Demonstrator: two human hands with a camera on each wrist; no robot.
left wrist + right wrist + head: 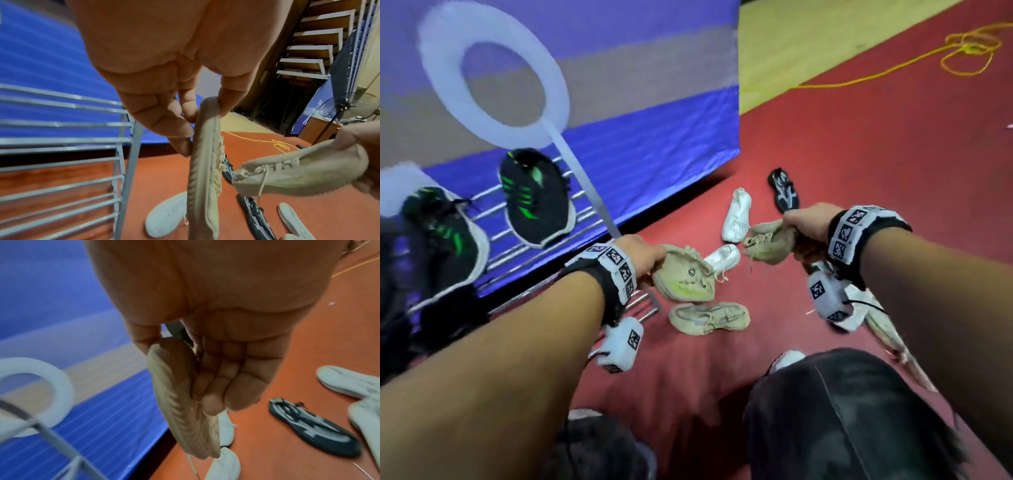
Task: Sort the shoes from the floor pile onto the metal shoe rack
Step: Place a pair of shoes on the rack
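Observation:
My left hand (650, 258) pinches a beige knit sneaker (683, 272) by its heel, toe hanging down, just right of the metal shoe rack (582, 219). The left wrist view shows thumb and fingers (180, 129) clamped on that beige sneaker (203, 178). My right hand (796, 222) grips a second beige sneaker (770, 245) by the heel, off the floor; the right wrist view shows its ribbed sole (180, 402). Two black-and-green sneakers (536, 197) (445, 229) lie on the rack's top bars. A third beige shoe (709, 317) lies on the red floor below my hands.
Two white shoes (738, 214) (722, 258) and a black-grey shoe (784, 190) lie on the red floor beyond my hands. A blue banner (654, 144) stands behind the rack. A yellow cord (959, 51) trails at the far right. My knees (842, 411) fill the bottom.

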